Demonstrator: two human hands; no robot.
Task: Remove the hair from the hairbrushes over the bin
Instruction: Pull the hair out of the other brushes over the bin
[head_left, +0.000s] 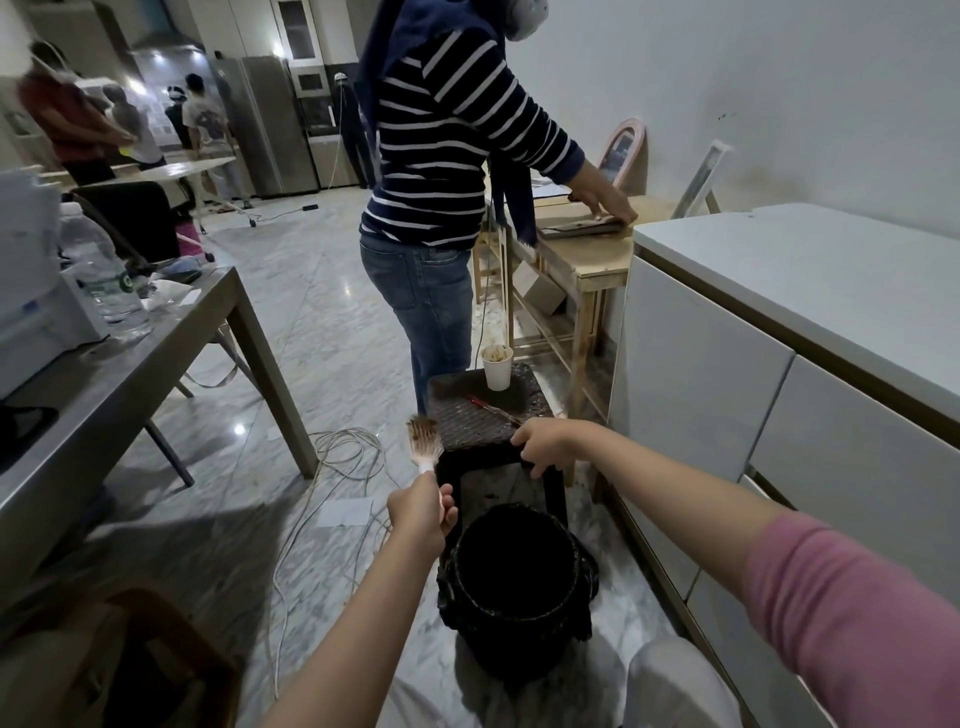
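Left hand (423, 512) grips hairbrush (426, 441) handle, bristles up, beside bin (517, 582). Right hand (543, 447) curled over stool (488, 415) edge.

Dim, perhaps motion-blurred, edges warped

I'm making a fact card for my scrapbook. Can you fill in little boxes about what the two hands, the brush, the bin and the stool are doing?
left hand: grips the hairbrush handle
hairbrush: bristle head raised, brown hair in it, left of the stool
right hand: fingers curled on the front edge of the stool
stool: dark, holds a paper cup
bin: black, on the floor below the hands
hair removed: not yet
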